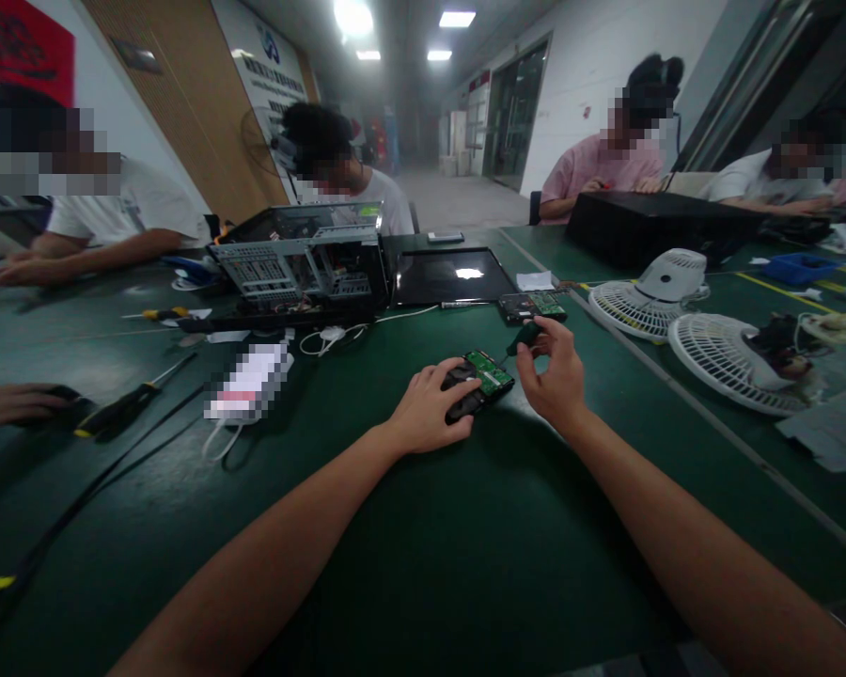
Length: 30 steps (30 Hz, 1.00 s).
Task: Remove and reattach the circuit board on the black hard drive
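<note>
A hard drive (pixel 492 374) lies on the green table with its green circuit board facing up. My left hand (pixel 433 404) grips its left side, fingers across the black part and thumb along the near edge. Between the thumb and fingers of my right hand (pixel 556 371) is a small screwdriver (pixel 523 338) with a dark green handle. Its thin shaft slants down to the far right part of the board; whether the tip sits in a screw is too small to tell. A second hard drive (pixel 532 307) rests just beyond my right hand.
An opened computer case (pixel 303 268) and a black panel (pixel 451 277) stand at the back. Left are a phone (pixel 250 381) with a cable and a yellow-black screwdriver (pixel 131 404), near another person's hand (pixel 21 409). White fan parts (pixel 726 362) lie right. Several people sit around.
</note>
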Each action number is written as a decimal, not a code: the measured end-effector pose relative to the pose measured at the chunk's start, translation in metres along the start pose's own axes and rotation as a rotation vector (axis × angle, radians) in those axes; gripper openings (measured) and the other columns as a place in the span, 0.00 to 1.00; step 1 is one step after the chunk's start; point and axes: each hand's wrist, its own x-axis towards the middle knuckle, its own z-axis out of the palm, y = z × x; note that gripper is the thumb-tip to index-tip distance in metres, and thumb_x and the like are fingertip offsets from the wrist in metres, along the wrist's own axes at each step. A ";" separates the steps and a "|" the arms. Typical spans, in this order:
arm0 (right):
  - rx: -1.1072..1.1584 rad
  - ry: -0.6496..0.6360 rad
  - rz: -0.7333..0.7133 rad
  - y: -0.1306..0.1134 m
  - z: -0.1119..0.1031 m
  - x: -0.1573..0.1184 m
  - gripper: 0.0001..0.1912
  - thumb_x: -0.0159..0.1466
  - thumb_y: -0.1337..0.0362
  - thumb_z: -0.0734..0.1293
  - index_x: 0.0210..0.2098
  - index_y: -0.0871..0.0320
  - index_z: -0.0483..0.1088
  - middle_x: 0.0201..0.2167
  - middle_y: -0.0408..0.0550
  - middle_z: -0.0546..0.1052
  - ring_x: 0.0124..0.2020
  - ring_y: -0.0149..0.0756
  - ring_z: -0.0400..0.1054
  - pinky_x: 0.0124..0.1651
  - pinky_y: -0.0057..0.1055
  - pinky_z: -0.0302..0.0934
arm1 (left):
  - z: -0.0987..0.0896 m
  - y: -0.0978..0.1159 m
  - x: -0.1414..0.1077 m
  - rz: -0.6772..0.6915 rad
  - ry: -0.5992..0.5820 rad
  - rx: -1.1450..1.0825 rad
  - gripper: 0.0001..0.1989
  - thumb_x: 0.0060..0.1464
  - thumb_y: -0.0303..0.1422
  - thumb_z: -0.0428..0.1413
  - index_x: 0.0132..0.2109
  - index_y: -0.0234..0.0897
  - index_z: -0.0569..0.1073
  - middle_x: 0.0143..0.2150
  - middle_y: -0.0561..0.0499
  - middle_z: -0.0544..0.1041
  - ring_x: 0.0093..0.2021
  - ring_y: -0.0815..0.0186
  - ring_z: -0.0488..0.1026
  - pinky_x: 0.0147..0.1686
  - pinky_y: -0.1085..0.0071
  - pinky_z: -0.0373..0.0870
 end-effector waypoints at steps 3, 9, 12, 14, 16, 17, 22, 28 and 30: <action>-0.026 0.040 0.007 0.000 0.000 0.000 0.26 0.66 0.64 0.68 0.61 0.52 0.60 0.49 0.53 0.74 0.38 0.40 0.74 0.41 0.43 0.73 | 0.000 0.000 0.000 -0.004 0.000 -0.005 0.32 0.57 0.44 0.59 0.68 0.53 0.66 0.73 0.48 0.51 0.65 0.43 0.59 0.62 0.43 0.62; 0.014 0.034 0.003 0.002 0.002 -0.002 0.27 0.66 0.65 0.68 0.63 0.51 0.60 0.53 0.55 0.73 0.43 0.42 0.75 0.45 0.46 0.74 | 0.001 -0.001 0.000 -0.004 -0.005 -0.012 0.33 0.56 0.44 0.60 0.68 0.53 0.66 0.74 0.48 0.51 0.65 0.42 0.59 0.62 0.41 0.62; 0.074 -0.001 0.013 0.005 0.004 -0.003 0.29 0.67 0.67 0.66 0.65 0.51 0.57 0.55 0.55 0.74 0.45 0.43 0.76 0.49 0.48 0.74 | 0.001 -0.001 0.000 -0.005 0.005 -0.006 0.32 0.56 0.44 0.60 0.68 0.53 0.66 0.73 0.48 0.51 0.65 0.42 0.59 0.63 0.42 0.62; 0.083 0.004 0.025 0.006 0.006 -0.004 0.29 0.67 0.66 0.67 0.65 0.51 0.57 0.55 0.55 0.74 0.44 0.42 0.76 0.48 0.47 0.74 | 0.001 0.000 0.000 -0.007 0.009 -0.003 0.32 0.56 0.44 0.60 0.68 0.53 0.66 0.73 0.48 0.51 0.65 0.43 0.59 0.63 0.42 0.62; 0.043 0.039 0.035 0.006 0.007 -0.005 0.29 0.65 0.65 0.69 0.63 0.50 0.58 0.55 0.54 0.74 0.41 0.41 0.76 0.46 0.46 0.75 | 0.001 0.000 0.000 -0.008 0.007 -0.002 0.32 0.56 0.44 0.60 0.68 0.53 0.66 0.73 0.49 0.51 0.65 0.43 0.59 0.63 0.42 0.62; 0.015 0.056 0.035 0.006 0.007 -0.005 0.28 0.65 0.64 0.70 0.62 0.50 0.60 0.54 0.54 0.74 0.40 0.41 0.76 0.44 0.45 0.75 | 0.000 0.000 0.000 -0.008 0.005 -0.002 0.33 0.56 0.44 0.60 0.68 0.53 0.66 0.73 0.48 0.51 0.65 0.43 0.59 0.63 0.42 0.62; -0.048 0.046 -0.016 0.004 0.006 -0.005 0.30 0.65 0.64 0.70 0.63 0.51 0.59 0.53 0.55 0.75 0.41 0.43 0.75 0.44 0.46 0.74 | 0.000 0.000 -0.001 -0.008 0.002 0.000 0.33 0.56 0.44 0.60 0.68 0.53 0.66 0.73 0.48 0.51 0.65 0.43 0.59 0.63 0.42 0.62; 0.031 0.031 -0.014 0.008 0.009 -0.004 0.31 0.66 0.65 0.68 0.66 0.49 0.56 0.58 0.55 0.73 0.45 0.43 0.76 0.49 0.47 0.75 | -0.001 0.000 0.000 -0.008 -0.007 -0.014 0.33 0.56 0.44 0.60 0.68 0.54 0.65 0.74 0.48 0.51 0.65 0.42 0.59 0.62 0.42 0.62; 0.021 0.032 -0.015 0.007 0.008 -0.004 0.30 0.66 0.65 0.68 0.65 0.49 0.58 0.57 0.55 0.73 0.44 0.42 0.75 0.45 0.45 0.75 | -0.002 0.001 0.000 -0.010 -0.015 -0.017 0.33 0.56 0.44 0.60 0.68 0.53 0.65 0.74 0.48 0.51 0.65 0.42 0.59 0.62 0.42 0.63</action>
